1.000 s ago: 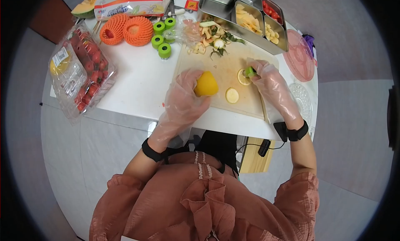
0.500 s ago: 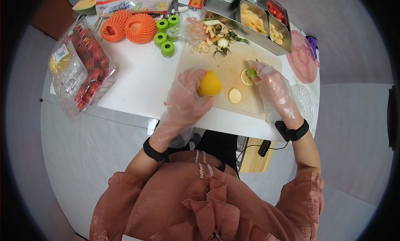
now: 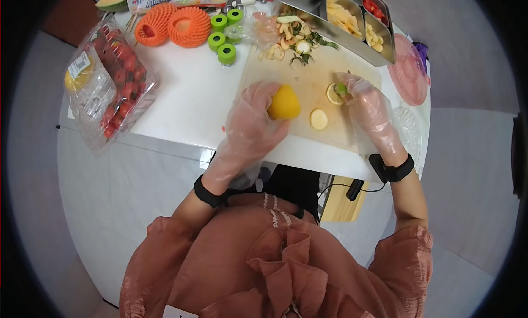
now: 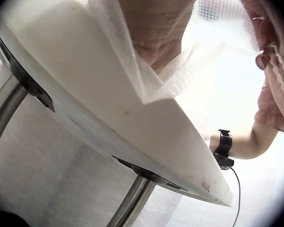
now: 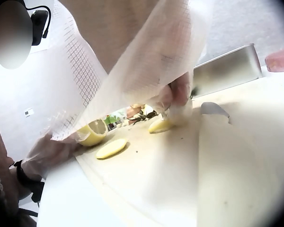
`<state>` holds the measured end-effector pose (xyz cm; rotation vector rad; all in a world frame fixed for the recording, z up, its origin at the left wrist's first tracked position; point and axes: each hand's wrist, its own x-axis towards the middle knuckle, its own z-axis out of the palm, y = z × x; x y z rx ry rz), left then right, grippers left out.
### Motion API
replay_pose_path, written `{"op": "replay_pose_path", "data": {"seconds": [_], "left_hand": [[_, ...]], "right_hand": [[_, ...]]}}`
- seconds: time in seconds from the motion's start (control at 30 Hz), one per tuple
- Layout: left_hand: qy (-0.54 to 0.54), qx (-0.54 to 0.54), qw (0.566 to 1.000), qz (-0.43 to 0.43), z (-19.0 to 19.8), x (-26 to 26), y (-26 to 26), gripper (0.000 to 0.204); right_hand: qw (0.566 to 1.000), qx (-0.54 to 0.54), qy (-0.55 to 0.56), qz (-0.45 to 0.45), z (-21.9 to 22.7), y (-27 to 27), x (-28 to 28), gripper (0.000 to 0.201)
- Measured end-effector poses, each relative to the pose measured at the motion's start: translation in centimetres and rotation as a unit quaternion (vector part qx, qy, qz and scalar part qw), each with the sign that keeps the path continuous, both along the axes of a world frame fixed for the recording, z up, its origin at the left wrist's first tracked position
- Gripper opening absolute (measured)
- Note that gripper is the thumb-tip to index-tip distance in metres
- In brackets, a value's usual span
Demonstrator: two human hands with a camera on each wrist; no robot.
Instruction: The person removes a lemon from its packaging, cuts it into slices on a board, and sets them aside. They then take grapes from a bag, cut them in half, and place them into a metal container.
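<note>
In the head view, my gloved left hand [image 3: 256,117] holds a cut yellow lemon [image 3: 285,102] at the near edge of the cutting board [image 3: 308,79]. Its pale cut face [image 5: 100,126] shows in the right wrist view. My gloved right hand [image 3: 369,106] pinches a small bright-green piece [image 3: 341,89] right at a lemon slice [image 3: 333,94]; the fingers hide most of that piece. Another lemon slice [image 3: 318,119] lies flat on the board between the hands. The left wrist view shows the glove cuff and the table's underside, with the lemon hidden.
Fruit peelings [image 3: 300,40] lie at the board's far side, near several green-capped cutters [image 3: 226,54]. Behind stands a divided metal tray [image 3: 379,54] with cut fruit. A strawberry box [image 3: 124,92] and orange foam nets [image 3: 188,26] are on the left, a pink lid [image 3: 408,70] on the right.
The whole head view has shifted slightly, so the table's things sit further right and a little higher. Both hands keep their hold on the lemon and the green piece, with little movement over the board.
</note>
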<state>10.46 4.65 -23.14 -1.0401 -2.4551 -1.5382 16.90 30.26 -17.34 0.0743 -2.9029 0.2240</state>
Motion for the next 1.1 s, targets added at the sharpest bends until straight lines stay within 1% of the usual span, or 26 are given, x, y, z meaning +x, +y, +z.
{"op": "replay_pose_path", "data": {"seconds": [0.13,0.2,0.23,0.3,0.33,0.4,0.43,0.47,0.5,0.53,0.57,0.6,0.63,0.67,0.7,0.73,0.8,0.83,0.9,0.93,1.0,1.1], "left_hand": [[0.022,0.009,1.0,0.002,-0.2,-0.1,0.1,0.055],[0.022,0.008,1.0,0.002,-0.3,0.0,0.1,0.055],[0.027,0.013,1.0,0.002,-0.4,-0.1,0.1,0.055],[0.037,0.023,0.999,0.0,-0.6,0.0,0.2,0.054],[0.037,0.026,0.999,0.001,-0.9,-0.2,0.3,0.054],[0.044,0.036,0.998,-0.005,-1.3,-0.5,0.6,0.054],[0.026,0.029,0.999,-0.004,-1.2,-0.5,0.6,0.054],[0.006,0.021,1.0,-0.001,-1.0,-0.5,0.6,0.054],[0.009,0.024,1.0,0.0,-0.9,-0.4,0.5,0.054],[-0.016,0.012,1.0,-0.001,-0.5,-0.2,0.4,0.054],[-0.041,-0.002,0.999,-0.002,-0.2,-0.2,0.3,0.054],[-0.037,-0.001,0.999,-0.004,-0.3,-0.2,0.2,0.054],[-0.024,0.007,1.0,-0.004,-0.5,-0.3,0.3,0.054],[-0.012,0.015,1.0,-0.005,-0.6,-0.3,0.4,0.055],[-0.01,0.016,1.0,-0.008,-0.6,-0.3,0.4,0.055],[-0.019,0.013,1.0,-0.007,-0.4,-0.3,0.4,0.055],[-0.026,0.008,1.0,-0.009,-0.4,-0.2,0.3,0.054],[-0.025,0.009,1.0,-0.007,-0.5,-0.3,0.3,0.054],[-0.022,0.008,1.0,-0.009,-0.5,-0.2,0.4,0.054],[-0.031,0.0,1.0,0.002,-0.3,-0.1,0.5,0.055],[-0.038,-0.012,0.999,0.009,-0.2,0.1,0.5,0.055],[-0.013,-0.007,1.0,0.015,-0.5,-0.1,0.6,0.058]], "right_hand": [[1.0,0.013,0.019,-0.018,-0.3,-0.5,0.1,0.027],[0.999,0.022,-0.02,-0.023,-0.3,-0.2,0.2,0.03],[0.999,0.022,-0.018,-0.024,-0.5,0.1,0.1,0.03],[0.998,-0.008,-0.054,-0.013,-1.0,0.8,0.2,0.034],[0.999,-0.003,-0.046,-0.016,-0.3,0.5,0.1,0.034],[0.997,-0.013,-0.072,-0.04,1.3,-0.2,0.1,0.035],[0.997,-0.007,-0.065,-0.043,2.0,-0.2,0.2,0.035],[0.993,-0.057,-0.077,-0.073,2.6,-0.3,0.4,0.034],[0.985,-0.11,-0.09,-0.102,2.9,-0.4,0.5,0.034],[0.985,-0.108,-0.088,-0.102,2.9,-0.3,0.8,0.034],[0.976,-0.159,-0.067,-0.129,2.8,-0.1,1.1,0.033],[0.964,-0.21,-0.045,-0.158,2.7,0.1,1.4,0.033],[0.964,-0.209,-0.041,-0.16,2.7,0.3,1.7,0.033],[0.936,-0.296,-0.037,-0.188,2.8,0.4,2.0,0.033],[0.898,-0.382,-0.033,-0.215,2.7,0.7,2.3,0.034],[0.897,-0.383,-0.03,-0.217,2.6,1.1,2.7,0.034],[0.836,-0.505,-0.003,-0.215,2.4,1.9,3.4,0.035],[0.835,-0.506,0.001,-0.217,2.5,1.8,3.7,0.035],[0.825,-0.495,0.015,-0.272,2.7,1.3,4.6,0.037],[0.823,-0.496,0.018,-0.276,2.5,1.2,5.0,0.037],[0.858,-0.426,0.014,-0.286,1.8,1.1,5.9,0.038],[0.858,-0.436,-0.002,-0.272,1.5,0.6,6.9,0.037]]}}
